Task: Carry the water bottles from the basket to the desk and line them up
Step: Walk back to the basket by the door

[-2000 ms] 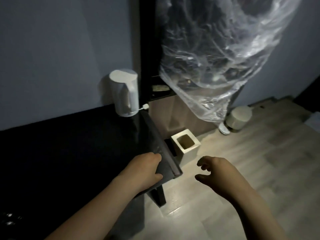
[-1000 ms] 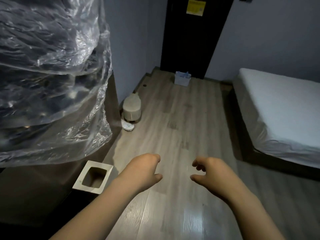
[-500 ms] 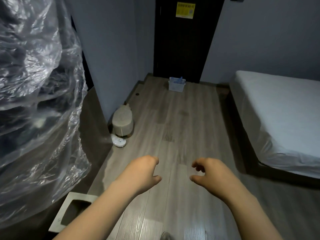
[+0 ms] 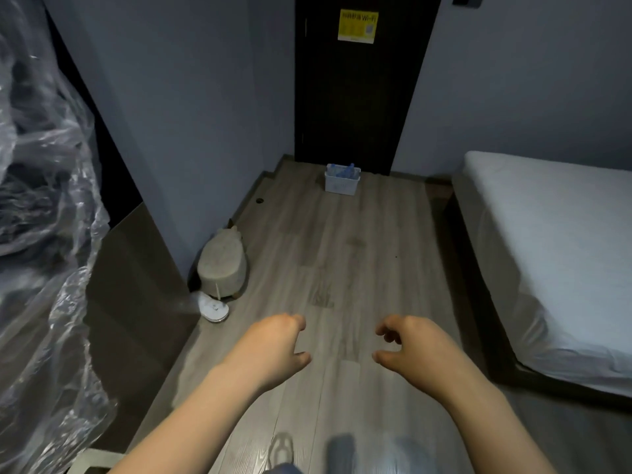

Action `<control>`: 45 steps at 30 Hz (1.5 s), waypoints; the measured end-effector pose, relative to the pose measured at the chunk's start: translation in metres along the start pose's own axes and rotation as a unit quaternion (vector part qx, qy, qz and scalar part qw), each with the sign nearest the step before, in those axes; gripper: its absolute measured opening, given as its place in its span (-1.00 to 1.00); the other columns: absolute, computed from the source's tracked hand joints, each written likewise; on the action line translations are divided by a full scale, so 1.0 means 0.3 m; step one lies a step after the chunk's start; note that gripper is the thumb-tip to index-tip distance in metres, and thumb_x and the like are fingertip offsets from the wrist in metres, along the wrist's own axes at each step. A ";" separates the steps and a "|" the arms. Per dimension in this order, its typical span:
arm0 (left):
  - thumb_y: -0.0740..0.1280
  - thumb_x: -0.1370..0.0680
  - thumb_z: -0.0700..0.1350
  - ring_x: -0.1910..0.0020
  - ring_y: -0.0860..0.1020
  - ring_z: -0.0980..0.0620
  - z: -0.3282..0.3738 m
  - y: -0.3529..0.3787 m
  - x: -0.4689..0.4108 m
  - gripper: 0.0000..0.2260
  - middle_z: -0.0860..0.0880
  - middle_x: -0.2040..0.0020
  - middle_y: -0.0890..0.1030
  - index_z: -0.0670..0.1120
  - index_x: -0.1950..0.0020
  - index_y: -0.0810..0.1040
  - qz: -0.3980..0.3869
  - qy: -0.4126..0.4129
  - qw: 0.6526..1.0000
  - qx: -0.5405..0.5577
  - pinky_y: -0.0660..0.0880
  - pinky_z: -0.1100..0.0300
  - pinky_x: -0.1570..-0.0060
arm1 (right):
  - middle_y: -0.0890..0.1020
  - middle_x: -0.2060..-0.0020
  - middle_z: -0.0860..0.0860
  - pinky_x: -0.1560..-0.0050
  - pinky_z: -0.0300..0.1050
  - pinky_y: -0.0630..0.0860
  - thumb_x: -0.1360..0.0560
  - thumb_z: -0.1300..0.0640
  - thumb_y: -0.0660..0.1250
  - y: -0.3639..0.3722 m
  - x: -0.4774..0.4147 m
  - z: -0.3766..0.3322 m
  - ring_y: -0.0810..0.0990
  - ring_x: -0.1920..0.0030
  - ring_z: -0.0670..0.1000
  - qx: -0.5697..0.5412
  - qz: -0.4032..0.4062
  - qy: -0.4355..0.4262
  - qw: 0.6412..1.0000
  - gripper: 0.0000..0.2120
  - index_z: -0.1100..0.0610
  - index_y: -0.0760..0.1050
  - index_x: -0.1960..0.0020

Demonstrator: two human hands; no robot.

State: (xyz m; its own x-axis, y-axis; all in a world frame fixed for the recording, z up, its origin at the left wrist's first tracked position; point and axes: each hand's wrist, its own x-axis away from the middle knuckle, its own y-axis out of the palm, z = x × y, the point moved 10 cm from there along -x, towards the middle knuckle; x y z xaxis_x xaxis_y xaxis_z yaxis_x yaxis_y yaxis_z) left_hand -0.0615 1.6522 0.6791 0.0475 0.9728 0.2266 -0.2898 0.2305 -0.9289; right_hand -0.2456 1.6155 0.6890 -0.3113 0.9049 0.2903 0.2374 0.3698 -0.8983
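- Basket (image 4: 342, 184): a small white slotted container on the wooden floor (image 4: 342, 268), standing at the foot of the dark door (image 4: 359, 80), well apart from my hands.
- Water bottles (image 4: 345, 171): only bluish tops and caps rise above the basket rim; their bodies are hidden by the basket wall, and they are too small and dim to count.
- My left hand (image 4: 273, 347): held over the floor, fingers loosely curled, thumb apart from them, holding nothing.
- My right hand (image 4: 413, 347): mirrored beside it, fingers half bent, thumb out, likewise holding nothing.
- Blurred shapes at the bottom edge are probably my feet, cut off by the frame.
- Beige round container (image 4: 222, 265): against the left wall, with a white flat object (image 4: 213, 307) just beside it on the floor.
- Clear plastic sheeting (image 4: 44, 234): fills the left side, hiding what it covers.
- Bed (image 4: 554, 251): white mattress at right, cut off by the frame.
- Yellow notice (image 4: 357, 25): fixed to the door, its small print illegible.
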 end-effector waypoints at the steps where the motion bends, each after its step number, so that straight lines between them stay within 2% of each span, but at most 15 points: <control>1: 0.30 -0.51 0.08 -0.15 0.50 -0.07 -0.001 -0.005 -0.048 -0.65 -0.05 -0.17 0.54 -0.07 -0.22 0.43 -0.001 0.004 1.000 -0.001 0.45 0.09 -0.09 | 0.59 -0.12 -0.10 -0.05 -0.22 0.54 -0.44 -0.04 0.38 -0.013 -0.042 0.009 0.58 -0.07 -0.10 0.001 0.002 0.001 1.000 -0.62 -0.05 0.48 -0.25; 11: 0.29 -0.51 0.09 -0.20 0.50 -0.06 -0.085 -0.162 -0.603 -0.64 -0.06 -0.21 0.54 -0.06 -0.22 0.44 0.004 0.038 0.999 -0.002 0.42 0.14 -0.09 | 0.61 -0.07 -0.09 -0.05 -0.23 0.54 -0.43 -0.05 0.39 -0.198 -0.561 0.029 0.59 -0.04 -0.10 0.024 0.017 0.026 0.999 -0.63 -0.05 0.49 -0.22; 16: 0.30 -0.50 0.08 -0.21 0.50 -0.07 -0.148 -0.259 -0.852 -0.65 -0.06 -0.22 0.54 -0.07 -0.20 0.45 0.001 0.045 0.999 0.003 0.43 0.14 -0.12 | 0.61 -0.07 -0.12 -0.01 -0.29 0.51 -0.42 -0.06 0.40 -0.275 -0.808 0.012 0.58 -0.03 -0.14 -0.002 0.024 0.035 0.999 -0.64 -0.07 0.50 -0.20; 22: 0.32 -0.50 0.05 -0.20 0.50 -0.06 -0.181 -0.340 -1.099 -0.67 -0.08 -0.20 0.54 -0.08 -0.19 0.46 0.002 0.051 0.999 0.018 0.41 0.19 -0.10 | 0.59 -0.11 -0.11 -0.12 -0.19 0.53 -0.43 -0.07 0.38 -0.335 -1.071 0.037 0.57 -0.10 -0.10 -0.010 -0.008 0.047 0.999 -0.63 -0.08 0.48 -0.22; 27: 0.33 -0.49 0.05 -0.17 0.51 -0.04 -0.218 -0.388 -1.321 -0.67 -0.06 -0.18 0.54 -0.06 -0.19 0.47 0.008 0.043 0.999 0.031 0.45 0.17 -0.11 | 0.56 -0.11 -0.12 -0.09 -0.23 0.50 -0.44 -0.08 0.39 -0.385 -1.307 0.078 0.54 -0.09 -0.11 -0.027 -0.020 0.054 0.998 -0.63 -0.09 0.45 -0.22; 33: 0.33 -0.49 0.06 -0.15 0.52 -0.04 -0.226 -0.459 -1.649 -0.66 -0.08 -0.17 0.55 -0.09 -0.18 0.49 0.015 0.035 0.999 0.025 0.44 0.17 -0.10 | 0.59 -0.06 -0.13 0.03 -0.34 0.50 -0.44 -0.06 0.41 -0.505 -1.611 0.132 0.55 0.00 -0.17 -0.015 0.011 0.005 1.000 -0.67 -0.07 0.48 -0.18; 36: 0.33 -0.49 0.08 -0.17 0.51 -0.04 -0.215 -0.508 -1.821 -0.65 -0.08 -0.18 0.55 -0.09 -0.18 0.49 0.016 0.027 0.999 0.025 0.44 0.15 -0.13 | 0.58 -0.06 -0.14 -0.03 -0.28 0.54 -0.44 -0.07 0.41 -0.575 -1.772 0.174 0.56 -0.01 -0.17 -0.016 0.005 0.004 1.000 -0.67 -0.09 0.47 -0.18; 40: 0.33 -0.49 0.09 -0.19 0.50 -0.02 -0.200 -0.556 -2.034 -0.61 -0.07 -0.20 0.54 -0.08 -0.24 0.48 0.019 0.015 0.999 0.042 0.43 0.16 -0.17 | 0.58 -0.04 -0.16 0.02 -0.29 0.55 -0.44 -0.08 0.40 -0.673 -1.977 0.229 0.55 0.03 -0.18 -0.006 0.009 -0.009 1.000 -0.65 -0.10 0.48 -0.20; 45: 0.33 -0.48 0.08 -0.16 0.51 -0.02 -0.203 -0.593 -2.258 -0.63 -0.06 -0.17 0.55 -0.09 -0.20 0.49 0.016 0.004 0.999 0.051 0.44 0.15 -0.15 | 0.58 -0.03 -0.16 0.02 -0.28 0.55 -0.44 -0.08 0.40 -0.745 -2.197 0.287 0.55 0.03 -0.18 0.004 -0.006 -0.015 1.000 -0.65 -0.10 0.48 -0.20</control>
State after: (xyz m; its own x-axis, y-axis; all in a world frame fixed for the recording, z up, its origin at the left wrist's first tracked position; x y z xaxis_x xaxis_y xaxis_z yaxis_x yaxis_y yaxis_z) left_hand 0.0160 0.9535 0.6729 0.0444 0.9800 0.1938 -0.3878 0.1957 -0.9007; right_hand -0.1727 0.9183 0.6701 -0.3420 0.8935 0.2908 0.2255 0.3785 -0.8977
